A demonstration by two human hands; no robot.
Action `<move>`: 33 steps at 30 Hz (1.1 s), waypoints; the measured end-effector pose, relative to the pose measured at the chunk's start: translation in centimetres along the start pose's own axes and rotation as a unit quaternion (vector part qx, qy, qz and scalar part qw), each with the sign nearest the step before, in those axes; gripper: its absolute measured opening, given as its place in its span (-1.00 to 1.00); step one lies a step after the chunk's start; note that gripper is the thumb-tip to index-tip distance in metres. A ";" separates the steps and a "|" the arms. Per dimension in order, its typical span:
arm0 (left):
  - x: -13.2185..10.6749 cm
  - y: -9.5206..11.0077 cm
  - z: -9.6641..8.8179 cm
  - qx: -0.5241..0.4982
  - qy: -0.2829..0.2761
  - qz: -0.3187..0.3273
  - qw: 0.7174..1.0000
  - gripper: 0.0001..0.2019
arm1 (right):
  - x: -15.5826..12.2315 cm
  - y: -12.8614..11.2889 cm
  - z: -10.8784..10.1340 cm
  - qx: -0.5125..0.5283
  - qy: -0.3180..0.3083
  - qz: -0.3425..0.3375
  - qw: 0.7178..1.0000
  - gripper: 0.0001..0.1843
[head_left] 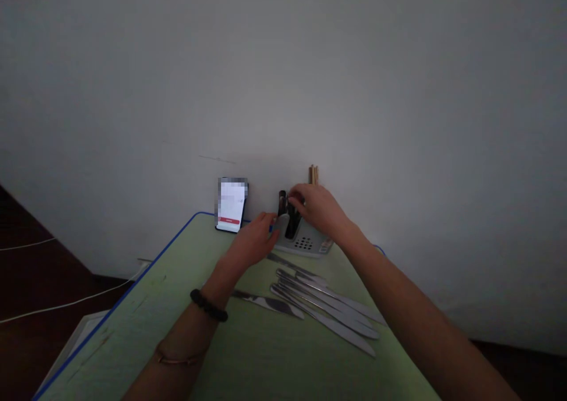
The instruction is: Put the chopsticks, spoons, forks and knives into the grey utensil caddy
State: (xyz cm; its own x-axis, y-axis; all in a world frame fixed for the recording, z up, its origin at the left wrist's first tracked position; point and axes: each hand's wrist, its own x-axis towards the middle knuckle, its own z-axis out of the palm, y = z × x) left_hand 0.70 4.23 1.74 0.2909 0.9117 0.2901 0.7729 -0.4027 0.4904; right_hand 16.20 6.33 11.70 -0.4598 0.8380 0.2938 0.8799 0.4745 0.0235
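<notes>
A grey utensil holder (310,240) with a perforated front stands at the table's far edge. Dark, shiny utensils (282,199) stick up from its left compartment, their kind unclear. Over that compartment my right hand (318,207) is closed in a pinch; what is between its fingertips is too dark to name. My left hand (253,238) reaches to the holder's left side, thumb and fingers apart, fingertips at its rim. Several metal table knives (330,312) lie fanned out in front of the holder. Another knife (270,303) rests separately, near my left wrist.
A phone (231,206) with a lit screen leans on the wall (283,82) behind the table. Wooden chopsticks (313,174) stand upright behind my right hand. The green table (172,306) has a blue edge. A white cable (88,297) runs at the left.
</notes>
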 end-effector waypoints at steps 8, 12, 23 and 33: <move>-1.5 1.8 -1.3 0.109 -0.143 -0.021 0.984 -0.66 | -12.0 2.2 2.3 0.202 0.040 0.114 0.972 -0.78; -2.2 2.8 -0.6 0.101 -0.224 0.039 0.969 -0.68 | -15.1 4.0 3.6 0.180 -0.178 0.117 0.960 -0.71; -4.0 4.7 0.6 0.179 -0.407 -0.002 0.896 -0.72 | -14.5 4.4 6.6 0.121 -0.302 0.153 0.933 -0.54; -5.3 5.5 4.2 0.227 -0.343 0.032 0.911 -0.81 | -14.5 5.1 8.3 0.146 -0.289 0.172 0.931 -0.52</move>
State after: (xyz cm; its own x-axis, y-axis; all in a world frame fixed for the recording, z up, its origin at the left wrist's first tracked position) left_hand 5.76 -2.45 -0.53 0.5068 0.7866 -0.3528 0.8505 -0.5229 0.0559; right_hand 26.37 -1.18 -0.39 -0.2197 0.9187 -0.3281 0.9554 0.1347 -0.2626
